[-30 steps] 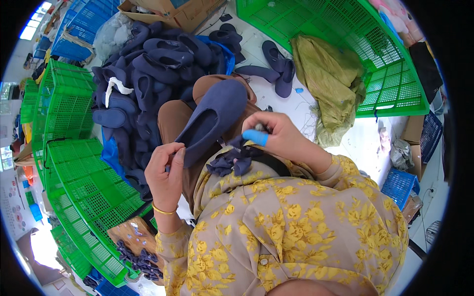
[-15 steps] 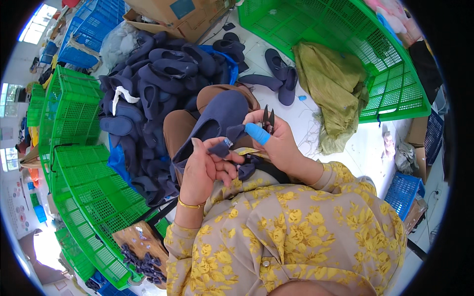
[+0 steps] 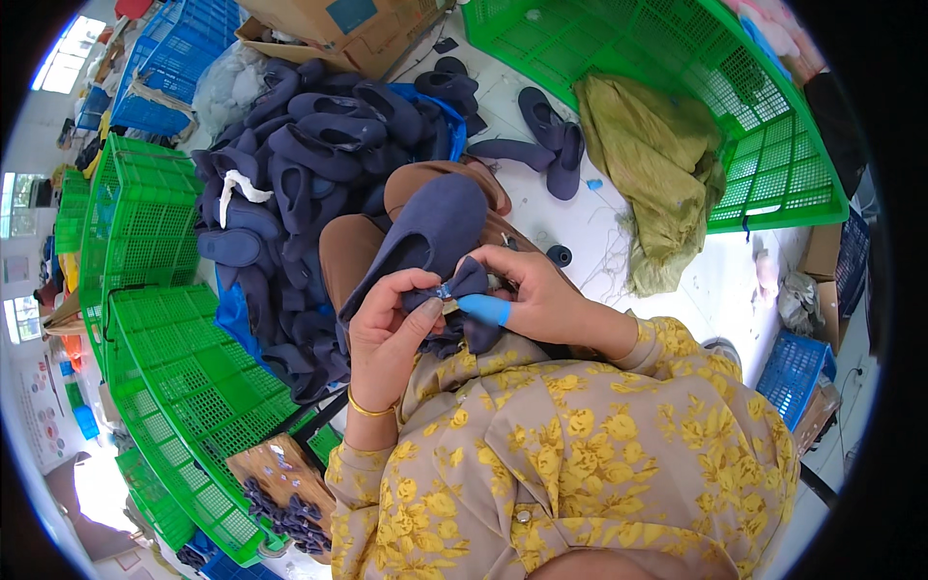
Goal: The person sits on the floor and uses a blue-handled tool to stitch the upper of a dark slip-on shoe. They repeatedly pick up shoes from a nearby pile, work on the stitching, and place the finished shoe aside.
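A navy fabric slipper [image 3: 440, 217] lies across my lap, its toe pointing away from me. In front of its opening, my left hand [image 3: 391, 329] pinches a small navy fabric bow [image 3: 471, 277] by its middle, where a shiny light patch shows. My right hand [image 3: 546, 298], with a blue cover [image 3: 485, 308] on its thumb, holds the bow's other side. Fingertips of both hands meet there. The snips seen in the right hand earlier are mostly hidden now. More navy fabric is bunched just beneath the hands.
A large heap of navy slippers [image 3: 319, 145] rises at the left, beside green crates [image 3: 184, 358]. A wooden board [image 3: 256, 454] with small navy pieces sits at lower left. Loose slippers [image 3: 556, 145], an olive cloth [image 3: 648, 164] and a dark spool [image 3: 559, 255] lie on the floor.
My right hand has swung down and inward to the bow, and the snips' blades no longer point up. The left fingers have closed in a pinch. The spool has come into view.
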Demonstrator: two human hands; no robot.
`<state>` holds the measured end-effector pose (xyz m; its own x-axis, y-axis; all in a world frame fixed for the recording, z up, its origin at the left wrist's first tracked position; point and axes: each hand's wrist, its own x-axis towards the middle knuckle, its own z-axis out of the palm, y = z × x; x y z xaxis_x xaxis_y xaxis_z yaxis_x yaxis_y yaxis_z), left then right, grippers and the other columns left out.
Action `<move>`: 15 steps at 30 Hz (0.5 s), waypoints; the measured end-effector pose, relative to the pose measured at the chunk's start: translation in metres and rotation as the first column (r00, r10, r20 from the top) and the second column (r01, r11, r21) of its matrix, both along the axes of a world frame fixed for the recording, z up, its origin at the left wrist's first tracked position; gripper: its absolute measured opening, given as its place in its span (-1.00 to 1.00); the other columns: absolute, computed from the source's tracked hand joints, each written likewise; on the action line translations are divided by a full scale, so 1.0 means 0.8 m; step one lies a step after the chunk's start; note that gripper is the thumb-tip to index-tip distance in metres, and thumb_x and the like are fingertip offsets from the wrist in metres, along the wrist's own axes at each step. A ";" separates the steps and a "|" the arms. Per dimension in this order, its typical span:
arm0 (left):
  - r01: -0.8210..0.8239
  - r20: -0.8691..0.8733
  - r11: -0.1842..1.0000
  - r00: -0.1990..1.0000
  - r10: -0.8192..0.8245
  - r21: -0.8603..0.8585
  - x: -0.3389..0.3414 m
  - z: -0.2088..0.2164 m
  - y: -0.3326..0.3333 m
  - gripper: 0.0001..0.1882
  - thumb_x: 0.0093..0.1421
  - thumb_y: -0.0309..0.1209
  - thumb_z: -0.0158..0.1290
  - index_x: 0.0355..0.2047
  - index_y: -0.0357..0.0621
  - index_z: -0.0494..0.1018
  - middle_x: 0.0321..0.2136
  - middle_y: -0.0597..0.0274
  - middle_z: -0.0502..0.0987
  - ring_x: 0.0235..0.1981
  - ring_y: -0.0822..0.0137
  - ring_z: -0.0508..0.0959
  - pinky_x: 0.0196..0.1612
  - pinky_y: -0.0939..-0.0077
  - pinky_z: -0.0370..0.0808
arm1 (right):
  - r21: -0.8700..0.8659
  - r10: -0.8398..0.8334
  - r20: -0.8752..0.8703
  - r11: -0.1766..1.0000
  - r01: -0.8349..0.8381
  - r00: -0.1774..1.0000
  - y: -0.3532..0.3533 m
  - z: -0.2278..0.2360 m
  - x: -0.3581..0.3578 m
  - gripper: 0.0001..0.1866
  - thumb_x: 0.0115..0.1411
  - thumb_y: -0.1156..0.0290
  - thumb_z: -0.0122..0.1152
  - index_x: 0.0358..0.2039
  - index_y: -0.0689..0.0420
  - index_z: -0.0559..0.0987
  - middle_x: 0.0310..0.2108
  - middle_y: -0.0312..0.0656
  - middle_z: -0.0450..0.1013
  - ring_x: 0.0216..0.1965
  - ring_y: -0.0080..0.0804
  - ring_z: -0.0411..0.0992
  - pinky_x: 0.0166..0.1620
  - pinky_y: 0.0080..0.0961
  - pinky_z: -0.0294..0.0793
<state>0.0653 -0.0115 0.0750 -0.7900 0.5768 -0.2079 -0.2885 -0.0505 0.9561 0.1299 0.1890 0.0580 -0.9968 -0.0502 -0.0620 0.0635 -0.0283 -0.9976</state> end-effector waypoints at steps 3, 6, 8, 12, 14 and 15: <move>-0.097 0.052 0.995 0.994 0.096 0.024 0.004 0.018 0.016 -0.76 0.24 -0.60 0.04 -0.07 -0.32 0.41 -0.27 0.18 0.53 -0.38 0.47 0.51 -0.28 0.59 0.49 | 0.106 0.011 -0.091 0.994 -0.002 0.996 -0.003 -0.009 0.000 -0.70 0.12 0.46 0.29 -0.11 0.08 0.51 -0.46 -0.29 0.51 -0.53 -0.55 0.44 -0.43 -0.60 0.40; -0.050 0.099 0.998 0.994 0.053 -0.030 0.000 0.005 0.006 -0.76 0.21 -0.57 0.12 -0.10 -0.33 0.44 -0.31 0.19 0.56 -0.38 0.50 0.55 -0.24 0.61 0.54 | 0.393 0.062 -0.306 0.917 0.067 0.950 0.000 -0.008 -0.001 -0.71 0.09 0.55 0.21 -0.14 0.04 0.51 -0.34 -0.18 0.52 -0.40 -0.22 0.52 -0.38 -0.47 0.45; -0.038 0.119 0.999 0.992 0.042 -0.037 -0.001 0.000 0.001 -0.77 0.20 -0.59 0.14 -0.13 -0.35 0.46 -0.36 0.19 0.57 -0.39 0.50 0.57 -0.23 0.63 0.56 | 0.488 0.114 -0.327 0.871 0.065 0.938 0.002 -0.008 -0.001 -0.71 0.10 0.57 0.17 -0.13 0.04 0.50 -0.32 -0.16 0.51 -0.36 -0.14 0.51 -0.36 -0.42 0.46; -0.018 0.057 1.000 0.998 0.018 0.006 -0.004 -0.001 -0.006 -0.79 0.19 -0.64 0.12 -0.15 -0.36 0.46 -0.28 0.14 0.58 -0.32 0.45 0.58 -0.19 0.59 0.57 | 0.397 0.046 -0.157 0.918 0.021 0.986 0.015 -0.007 -0.004 -0.73 0.12 0.58 0.14 -0.14 0.06 0.47 -0.31 -0.10 0.49 -0.31 -0.05 0.50 -0.30 -0.35 0.47; -0.003 0.010 0.999 1.000 0.002 0.042 -0.005 -0.004 -0.009 -0.79 0.18 -0.68 0.11 -0.15 -0.37 0.46 -0.24 0.10 0.58 -0.29 0.41 0.59 -0.16 0.56 0.58 | 0.290 -0.060 -0.194 0.950 0.116 0.979 0.020 -0.014 -0.008 -0.77 0.13 0.59 0.13 -0.18 0.12 0.46 -0.33 -0.04 0.49 -0.29 -0.03 0.50 -0.24 -0.32 0.46; 0.021 0.007 0.998 1.000 -0.022 0.051 -0.006 -0.007 -0.011 -0.79 0.17 -0.70 0.11 -0.17 -0.37 0.46 -0.22 0.09 0.58 -0.27 0.39 0.59 -0.14 0.54 0.58 | 0.307 -0.007 -0.169 0.950 0.060 0.986 0.025 -0.011 -0.009 -0.78 0.13 0.60 0.13 -0.18 0.13 0.47 -0.33 -0.04 0.49 -0.29 -0.04 0.50 -0.24 -0.33 0.46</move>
